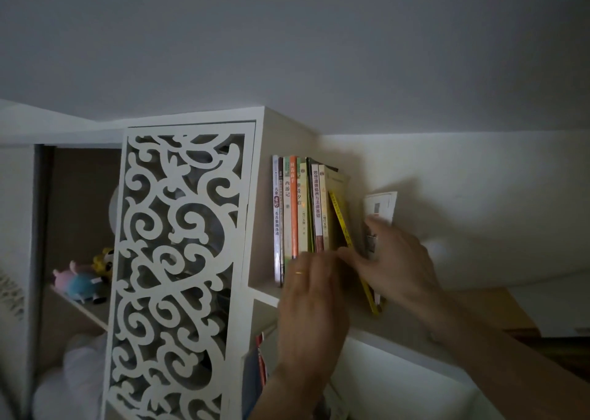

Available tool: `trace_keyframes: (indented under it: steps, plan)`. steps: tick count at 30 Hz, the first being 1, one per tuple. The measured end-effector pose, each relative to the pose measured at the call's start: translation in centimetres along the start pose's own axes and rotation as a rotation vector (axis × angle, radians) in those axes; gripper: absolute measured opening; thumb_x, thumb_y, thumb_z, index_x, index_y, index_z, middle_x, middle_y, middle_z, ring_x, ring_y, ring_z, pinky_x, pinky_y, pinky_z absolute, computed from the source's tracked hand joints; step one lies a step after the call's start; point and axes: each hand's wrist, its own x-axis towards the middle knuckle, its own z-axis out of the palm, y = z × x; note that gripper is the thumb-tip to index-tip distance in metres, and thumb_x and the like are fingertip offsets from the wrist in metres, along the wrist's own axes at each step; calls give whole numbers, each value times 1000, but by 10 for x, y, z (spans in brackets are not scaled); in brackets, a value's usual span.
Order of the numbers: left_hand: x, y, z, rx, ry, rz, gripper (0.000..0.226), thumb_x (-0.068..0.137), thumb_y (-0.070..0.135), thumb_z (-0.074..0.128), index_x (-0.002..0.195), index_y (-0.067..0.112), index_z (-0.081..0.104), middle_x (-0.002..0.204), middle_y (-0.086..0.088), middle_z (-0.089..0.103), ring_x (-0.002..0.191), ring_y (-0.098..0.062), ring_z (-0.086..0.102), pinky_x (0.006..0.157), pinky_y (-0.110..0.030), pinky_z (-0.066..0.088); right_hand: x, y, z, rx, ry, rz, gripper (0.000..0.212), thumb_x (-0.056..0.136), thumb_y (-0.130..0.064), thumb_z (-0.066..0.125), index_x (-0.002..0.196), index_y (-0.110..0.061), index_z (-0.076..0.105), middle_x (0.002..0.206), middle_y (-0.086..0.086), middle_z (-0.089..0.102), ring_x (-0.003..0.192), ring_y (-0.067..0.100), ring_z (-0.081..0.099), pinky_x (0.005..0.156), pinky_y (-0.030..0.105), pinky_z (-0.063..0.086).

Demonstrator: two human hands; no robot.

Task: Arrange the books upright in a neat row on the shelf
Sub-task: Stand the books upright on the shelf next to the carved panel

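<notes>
Several books [298, 208] stand upright in a row on the shelf [412, 320], pressed against the cabinet's side wall. A thin yellow book [342, 224] leans against the right end of the row, its foot sliding out to the right. My left hand [311, 295] lies with fingers straight against the lower spines of the row. My right hand [391, 256] reaches between the yellow book and a white book [380, 207], its thumb touching the yellow book and its fingers resting on the white one. The lower part of the white book is hidden behind that hand.
A white fretwork cabinet door [178, 269] stands open to the left of the books. Behind it, plush toys [84, 279] sit on an inner shelf. A red-spined item [261, 355] shows on the shelf below. The white wall [479, 196] runs behind the shelf.
</notes>
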Motion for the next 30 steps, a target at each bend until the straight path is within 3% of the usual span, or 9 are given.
trace_keyframes:
  steps: [2, 5, 9, 11, 16, 20, 23, 27, 30]
  plan:
    - [1, -10, 2, 50, 35, -17, 52, 92, 13, 72, 137, 10, 47, 126, -8, 54, 113, -32, 64, 89, -50, 61, 4, -1, 7, -65, -46, -26, 57, 85, -48, 69, 132, -28, 44, 113, -2, 67, 99, 25, 67, 79, 39, 57]
    - [9, -20, 9, 35, -133, -155, 64, 99, 25, 64, 155, 16, 35, 143, -8, 45, 132, -31, 51, 101, -52, 55, 5, -5, 19, -194, -54, -54, 77, 90, -25, 64, 156, -23, 23, 115, 5, 68, 95, 26, 69, 76, 33, 55]
    - [8, -29, 26, 76, -105, -103, 68, 95, 22, 73, 154, 13, 40, 141, -6, 43, 127, -30, 54, 100, -47, 56, 1, -10, 36, -26, 208, -58, 74, 103, -29, 50, 162, -16, 8, 116, 13, 68, 88, 29, 70, 72, 34, 51]
    - [8, -31, 28, 56, -97, -57, 68, 97, 25, 69, 157, 14, 38, 143, -6, 44, 126, -27, 54, 100, -41, 55, 6, -12, 45, 75, 142, -98, 72, 105, -39, 40, 162, -20, 0, 126, 11, 65, 93, 26, 70, 79, 35, 56]
    - [6, -36, 16, 83, -204, 14, 63, 105, 56, 16, 163, 31, 18, 151, 1, 35, 139, -19, 40, 110, -41, 50, 19, -2, 43, 312, -57, -80, 67, 101, -65, 32, 159, -42, 7, 153, -2, 48, 129, 22, 57, 107, 43, 49]
    - [1, -37, 21, 170, -221, 77, 70, 105, 40, 42, 163, 41, 3, 158, -5, 34, 143, -25, 39, 112, -44, 47, 17, 5, 41, 360, -21, -91, 74, 95, -71, 33, 159, -37, 15, 154, -8, 47, 132, 16, 54, 104, 35, 49]
    - [4, -32, 27, 166, -203, 79, 81, 101, 31, 57, 164, 37, 7, 157, -5, 41, 139, -25, 48, 109, -44, 48, 20, 8, 40, 449, -35, -71, 70, 92, -72, 30, 155, -42, 22, 150, -14, 49, 130, 12, 55, 99, 28, 47]
    - [11, -24, 27, 147, -194, 53, 73, 100, 29, 59, 162, 34, 22, 152, -2, 51, 131, -26, 57, 103, -42, 52, 21, 13, 37, 535, -43, -51, 66, 93, -69, 33, 153, -42, 30, 147, -17, 50, 121, 2, 50, 103, 29, 46]
    - [14, -19, 27, 140, -158, 3, 54, 103, 38, 38, 155, 25, 38, 137, -4, 65, 115, -25, 69, 90, -40, 60, 20, 14, 33, 514, -29, -29, 66, 94, -65, 33, 152, -34, 35, 147, -8, 54, 124, 10, 56, 100, 30, 51]
